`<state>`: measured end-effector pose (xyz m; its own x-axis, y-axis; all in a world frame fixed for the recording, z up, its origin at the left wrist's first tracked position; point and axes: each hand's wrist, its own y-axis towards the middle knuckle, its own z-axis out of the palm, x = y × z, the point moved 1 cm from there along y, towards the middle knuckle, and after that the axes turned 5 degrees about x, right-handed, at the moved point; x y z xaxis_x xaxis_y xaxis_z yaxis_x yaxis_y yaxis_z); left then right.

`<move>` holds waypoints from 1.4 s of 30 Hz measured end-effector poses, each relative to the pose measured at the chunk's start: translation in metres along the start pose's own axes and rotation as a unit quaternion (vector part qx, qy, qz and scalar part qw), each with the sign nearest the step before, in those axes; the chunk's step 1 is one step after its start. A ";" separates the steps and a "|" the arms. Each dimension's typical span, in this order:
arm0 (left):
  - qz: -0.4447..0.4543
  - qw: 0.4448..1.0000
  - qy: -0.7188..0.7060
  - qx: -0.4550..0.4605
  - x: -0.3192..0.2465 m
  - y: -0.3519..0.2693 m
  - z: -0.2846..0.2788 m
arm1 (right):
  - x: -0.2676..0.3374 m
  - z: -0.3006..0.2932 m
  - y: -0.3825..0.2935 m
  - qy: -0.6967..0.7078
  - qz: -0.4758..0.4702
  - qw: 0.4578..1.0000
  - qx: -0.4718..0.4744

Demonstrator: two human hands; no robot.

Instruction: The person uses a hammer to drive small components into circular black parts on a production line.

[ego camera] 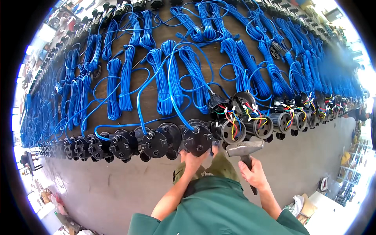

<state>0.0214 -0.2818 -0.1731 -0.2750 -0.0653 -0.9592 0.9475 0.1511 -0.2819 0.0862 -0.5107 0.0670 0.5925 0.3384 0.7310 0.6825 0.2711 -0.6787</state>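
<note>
My right hand (255,174) grips the dark handle of a metal-headed hammer (245,148). The hammer head is raised in front of the row of black cylindrical housings, near an uncapped one (233,131) with coloured wires. My left hand (192,161) supports a capped black housing (197,142) from below, its fingers partly hidden behind the round cap. A blue cable (173,105) enters the top of this cap and arches back over the table. Left of it sits another capped housing (155,144) with its own blue cable.
Bundled blue cables (167,79) cover much of the brown tabletop (135,76). Capped housings (123,145) line the edge to the left; uncapped ones (284,122) with loose wires and white connectors run right. Grey floor (126,182) lies below. Shelving (351,167) stands far right.
</note>
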 end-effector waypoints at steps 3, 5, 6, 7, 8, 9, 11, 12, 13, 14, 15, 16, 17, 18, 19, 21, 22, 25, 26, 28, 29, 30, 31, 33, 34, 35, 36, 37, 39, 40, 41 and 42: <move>-0.007 0.996 0.091 0.004 -0.016 0.001 -0.006 | -0.011 0.005 -0.001 -0.036 0.002 0.999 -0.004; 0.005 0.987 0.161 -0.009 0.002 0.005 -0.004 | -0.014 0.009 -0.003 -0.046 0.007 0.999 -0.008; 0.019 0.982 0.186 -0.019 0.003 0.008 -0.002 | -0.015 0.011 -0.005 -0.048 0.008 0.999 -0.012; 0.031 0.977 0.210 -0.030 0.004 0.007 -0.001 | -0.015 0.011 -0.007 -0.046 0.007 0.999 -0.014; 0.031 0.977 0.211 -0.025 0.005 0.006 -0.003 | -0.017 0.012 -0.009 -0.051 0.005 0.999 -0.018; 0.028 0.977 0.208 -0.024 0.005 0.005 -0.003 | -0.016 0.012 -0.008 -0.057 0.000 0.998 -0.021; 0.024 0.978 0.204 -0.019 0.003 0.004 -0.004 | -0.017 0.010 -0.004 -0.084 -0.016 0.996 -0.032; 0.028 0.976 0.215 -0.029 0.005 0.004 -0.002 | -0.014 0.012 -0.003 -0.083 -0.012 0.996 -0.032; 0.014 0.979 0.204 -0.021 0.007 0.002 -0.002 | -0.011 0.014 -0.002 -0.083 -0.007 0.996 -0.033; 0.000 0.981 0.194 -0.014 0.009 -0.001 -0.003 | -0.012 0.016 0.001 -0.105 -0.021 0.994 -0.037; -0.014 0.983 0.184 -0.009 0.012 -0.004 -0.004 | -0.014 0.017 0.001 -0.127 -0.033 0.990 -0.043; -0.049 0.985 0.165 0.024 0.001 -0.006 -0.009 | -0.011 0.016 0.002 -0.152 -0.037 0.987 -0.042; -0.081 0.981 0.171 0.043 0.000 -0.010 -0.014 | -0.006 0.014 0.001 -0.177 -0.040 0.983 -0.040; -0.113 0.976 0.177 0.062 -0.001 -0.015 -0.020 | 0.007 0.016 -0.005 -0.193 -0.069 0.978 -0.050; -0.144 0.969 0.186 0.082 -0.013 -0.016 -0.024 | 0.019 0.018 -0.012 -0.207 -0.098 0.971 -0.060; -0.157 0.968 0.185 0.058 -0.054 -0.029 -0.029 | 0.040 0.023 -0.024 -0.213 -0.182 0.954 -0.103; -0.136 0.974 0.177 0.042 -0.080 -0.032 -0.028 | 0.048 0.028 -0.030 -0.206 -0.236 0.941 -0.132; 0.010 0.978 0.205 -0.045 -0.126 -0.032 -0.022 | 0.051 0.027 -0.029 -0.105 -0.156 0.979 -0.073; 0.070 0.976 0.195 -0.066 -0.132 -0.023 -0.020 | 0.041 0.031 -0.026 -0.101 -0.104 0.987 -0.064; 0.189 0.959 0.179 -0.109 -0.151 -0.001 -0.014 | 0.043 0.044 -0.028 -0.144 -0.076 0.983 -0.081; 0.249 0.944 0.171 -0.133 -0.160 0.010 -0.014 | 0.046 0.051 -0.032 -0.133 -0.051 0.987 -0.079; 0.270 0.950 0.096 -0.128 -0.146 0.019 -0.018 | 0.057 0.062 -0.041 -0.108 -0.050 0.990 -0.076; 0.273 0.946 0.113 -0.129 -0.148 0.023 -0.021 | 0.067 0.070 -0.053 -0.075 -0.054 0.993 -0.075; 0.275 0.941 0.147 -0.130 -0.152 0.026 -0.028 | 0.090 0.085 -0.073 -0.041 -0.124 0.988 -0.088; 0.286 0.937 0.136 -0.145 -0.154 0.025 -0.027 | 0.098 0.090 -0.082 -0.044 -0.219 0.970 -0.096; 0.278 0.942 0.116 -0.148 -0.157 0.023 -0.025 | 0.101 0.100 -0.084 -0.055 -0.290 0.949 -0.107; 0.274 0.943 0.115 -0.149 -0.160 0.022 -0.024 | 0.098 0.108 -0.082 -0.077 -0.325 0.934 -0.124; 0.283 0.942 0.112 -0.144 -0.158 0.024 -0.024 | 0.089 0.117 -0.071 -0.141 -0.291 0.932 -0.165; 0.282 0.944 0.104 -0.136 -0.153 0.024 -0.021 | 0.052 0.130 -0.035 -0.259 -0.211 0.920 -0.204; 0.276 0.947 0.097 -0.131 -0.153 0.024 -0.018 | 0.027 0.132 -0.011 -0.314 -0.171 0.911 -0.206; 0.269 0.950 0.091 -0.133 -0.152 0.023 -0.019 | 0.030 0.133 -0.007 -0.275 -0.110 0.940 -0.172; 0.277 0.946 0.104 -0.133 -0.149 0.028 -0.019 | 0.033 0.133 -0.004 -0.236 -0.045 0.960 -0.142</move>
<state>0.0858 -0.2489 -0.0384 0.1990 0.2887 -0.9365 0.8884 0.3504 0.2968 0.0459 -0.3808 0.0845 0.3110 0.7147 0.6265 0.8511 0.0838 -0.5182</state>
